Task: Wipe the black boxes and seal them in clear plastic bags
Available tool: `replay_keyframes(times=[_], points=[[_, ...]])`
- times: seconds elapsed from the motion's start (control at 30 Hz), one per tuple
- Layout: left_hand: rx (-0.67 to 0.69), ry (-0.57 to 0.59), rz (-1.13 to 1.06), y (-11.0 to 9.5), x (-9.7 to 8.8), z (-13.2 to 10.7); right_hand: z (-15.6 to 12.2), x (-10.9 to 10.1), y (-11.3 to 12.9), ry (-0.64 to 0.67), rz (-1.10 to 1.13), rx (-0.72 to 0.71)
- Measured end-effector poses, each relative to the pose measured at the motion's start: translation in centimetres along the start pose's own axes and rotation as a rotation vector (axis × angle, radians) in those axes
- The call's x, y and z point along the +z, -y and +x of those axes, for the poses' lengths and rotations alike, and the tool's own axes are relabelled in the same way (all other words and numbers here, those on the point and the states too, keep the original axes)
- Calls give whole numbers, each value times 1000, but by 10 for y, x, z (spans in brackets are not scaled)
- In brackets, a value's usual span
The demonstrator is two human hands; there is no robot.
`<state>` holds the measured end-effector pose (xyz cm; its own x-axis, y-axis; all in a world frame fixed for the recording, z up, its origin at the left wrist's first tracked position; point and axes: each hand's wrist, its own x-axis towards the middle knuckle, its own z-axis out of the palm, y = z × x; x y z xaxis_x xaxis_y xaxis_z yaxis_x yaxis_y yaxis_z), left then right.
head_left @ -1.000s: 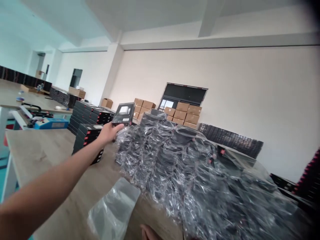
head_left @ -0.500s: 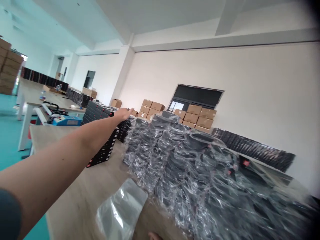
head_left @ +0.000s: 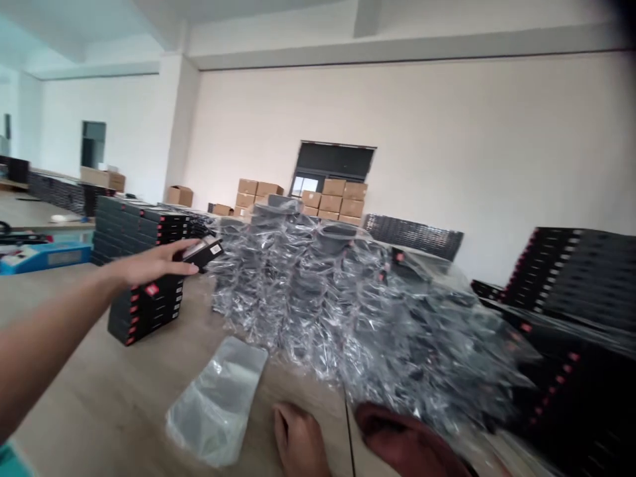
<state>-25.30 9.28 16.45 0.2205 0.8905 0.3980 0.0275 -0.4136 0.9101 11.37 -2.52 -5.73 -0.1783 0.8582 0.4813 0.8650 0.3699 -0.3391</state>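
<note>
My left hand (head_left: 152, 265) reaches out over the wooden table (head_left: 89, 397) and is closed on a flat black box (head_left: 205, 252), held just above a short stack of black boxes with red tags (head_left: 144, 310). My right hand (head_left: 298, 440) lies flat on the table at the bottom edge, fingers out, holding nothing. An empty clear plastic bag (head_left: 218, 397) lies just left of it. Right behind that hand rises a big pile of black items wrapped in clear plastic (head_left: 348, 298). A dark red shape (head_left: 407, 447) to the right of my right hand is too blurred to name.
A taller stack of black boxes (head_left: 139, 228) stands behind the short one. More black boxes (head_left: 571, 278) are piled at the right. A blue machine (head_left: 44, 255) sits at the far left. Cardboard cartons (head_left: 322, 197) line the back wall.
My left hand, stretched out and empty half a second ago, now holds a black box above the short stack. The view has swung right and down, bringing my right hand into sight.
</note>
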Motion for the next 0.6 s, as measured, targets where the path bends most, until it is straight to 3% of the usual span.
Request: replay_keyframes(times=[0.07, 0.17, 0.23, 0.3, 0.37, 0.43, 0.47, 0.53, 0.6], points=[[-160, 147, -380, 17, 56, -26, 2, -17, 0, -56, -58, 47], [-400, 320, -942, 53, 156, -56, -4, -51, -20, -223, -266, 205], [-464, 420, -1239, 78, 213, -63, -16, -78, -44, -317, -474, 418], [-510, 510, -1414, 99, 252, -65, -30, -104, -72, -312, -578, 666], [-521, 536, -1512, 116, 270, -66, -40, -125, -94, -227, -449, 820], [-535, 514, -1547, 126, 273, -68, -40, -135, -103, -152, -240, 845], [-552, 496, -1544, 129, 271, -69, -37, -135, -100, -176, -124, 824], [-614, 470, -1510, 130, 268, -70, -25, -125, -78, -290, 137, 725], [-675, 474, -1454, 128, 269, -72, -13, -103, -40, -381, 424, 549]])
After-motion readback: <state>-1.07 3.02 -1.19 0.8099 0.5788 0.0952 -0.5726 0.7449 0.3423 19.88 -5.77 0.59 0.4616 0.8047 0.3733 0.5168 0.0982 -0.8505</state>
